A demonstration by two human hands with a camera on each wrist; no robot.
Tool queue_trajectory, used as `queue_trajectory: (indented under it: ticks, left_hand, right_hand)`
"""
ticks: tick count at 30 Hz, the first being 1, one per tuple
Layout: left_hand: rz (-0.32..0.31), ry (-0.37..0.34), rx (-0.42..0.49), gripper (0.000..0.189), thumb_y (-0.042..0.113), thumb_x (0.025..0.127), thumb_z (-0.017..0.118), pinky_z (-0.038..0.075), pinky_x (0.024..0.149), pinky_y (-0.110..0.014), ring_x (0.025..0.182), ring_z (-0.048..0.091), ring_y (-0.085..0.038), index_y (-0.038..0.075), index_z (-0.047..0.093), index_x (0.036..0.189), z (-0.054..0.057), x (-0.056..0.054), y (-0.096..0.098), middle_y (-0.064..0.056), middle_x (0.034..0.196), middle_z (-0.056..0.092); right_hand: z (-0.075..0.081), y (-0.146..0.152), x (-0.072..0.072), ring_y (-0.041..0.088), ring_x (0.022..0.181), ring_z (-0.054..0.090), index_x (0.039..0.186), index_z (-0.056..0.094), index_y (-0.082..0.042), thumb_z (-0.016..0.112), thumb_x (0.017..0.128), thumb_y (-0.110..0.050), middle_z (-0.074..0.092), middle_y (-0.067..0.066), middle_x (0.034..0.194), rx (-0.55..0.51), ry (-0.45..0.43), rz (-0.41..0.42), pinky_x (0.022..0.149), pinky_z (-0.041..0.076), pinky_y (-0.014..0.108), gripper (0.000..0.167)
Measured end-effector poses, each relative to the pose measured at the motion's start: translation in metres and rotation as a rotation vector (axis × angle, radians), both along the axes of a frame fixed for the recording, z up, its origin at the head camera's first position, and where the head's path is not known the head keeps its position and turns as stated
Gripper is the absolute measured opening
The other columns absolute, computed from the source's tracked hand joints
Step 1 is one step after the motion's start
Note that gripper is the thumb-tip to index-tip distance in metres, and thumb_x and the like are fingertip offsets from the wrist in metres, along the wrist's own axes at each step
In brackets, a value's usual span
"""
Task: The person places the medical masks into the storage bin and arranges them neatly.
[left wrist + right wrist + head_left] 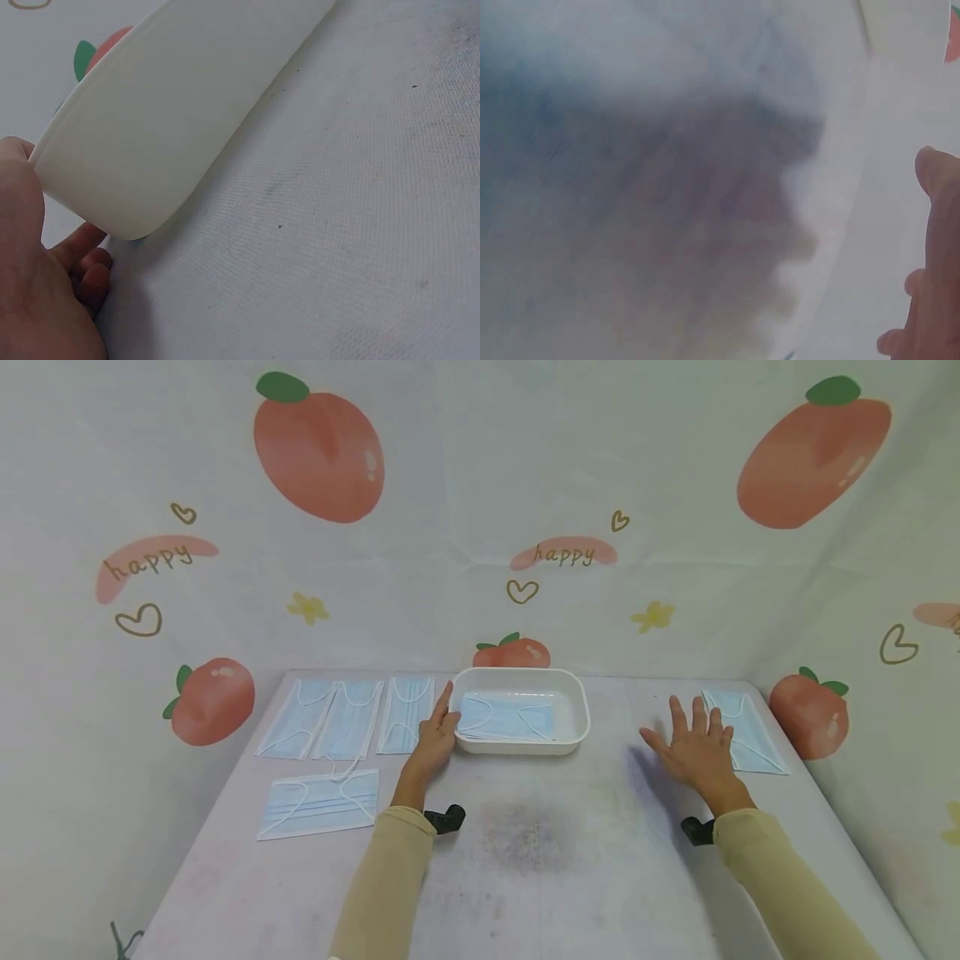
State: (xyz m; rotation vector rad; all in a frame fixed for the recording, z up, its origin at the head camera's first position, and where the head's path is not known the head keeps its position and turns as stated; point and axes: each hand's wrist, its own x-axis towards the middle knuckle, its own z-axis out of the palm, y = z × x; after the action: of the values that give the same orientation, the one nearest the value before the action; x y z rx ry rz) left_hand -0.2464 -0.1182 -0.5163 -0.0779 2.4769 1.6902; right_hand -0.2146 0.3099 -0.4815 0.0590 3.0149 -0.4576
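Observation:
My left hand [433,739] grips the left end of a white plastic tray [517,748], its thumb at the rim and its fingers along the outside. Up close in the left wrist view, the tray's wall [150,135] stands beside the hand [37,262]. Inside the tray lie light blue face masks [506,718], with white ear loops on top. My right hand [701,758] is spread with fingers apart, hovering above the table and casting a shadow. It is nearest to a blue face mask [750,739] at the table's right side, and partly covers it.
On the left, face masks lie in a row: one [296,718], another [348,720] and a third [405,714] near the tray. A further mask [322,803] lies crosswise in front. A printed cloth [450,485] hangs behind the pale table [525,893].

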Motion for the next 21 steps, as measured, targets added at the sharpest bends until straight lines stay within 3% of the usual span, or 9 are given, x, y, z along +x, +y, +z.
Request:
queue_trajectory:
  ticks: [21]
  left_hand:
    - [-0.009, 0.008, -0.006, 0.058, 0.035, 0.109, 0.033, 0.007, 0.122, -0.074, 0.155, 0.009, -0.044, 0.050, 0.012, 0.161, 0.001, 0.001, -0.001, -0.008, 0.172, 0.019]
  right_hand:
    - [-0.012, 0.041, 0.010, 0.069, 0.144, 0.002, 0.161, 0.006, 0.003, 0.035, 0.100, -0.069, 0.003, 0.047, 0.158, 0.008, 0.019, -0.054, 0.113, 0.006, 0.082, 0.099]
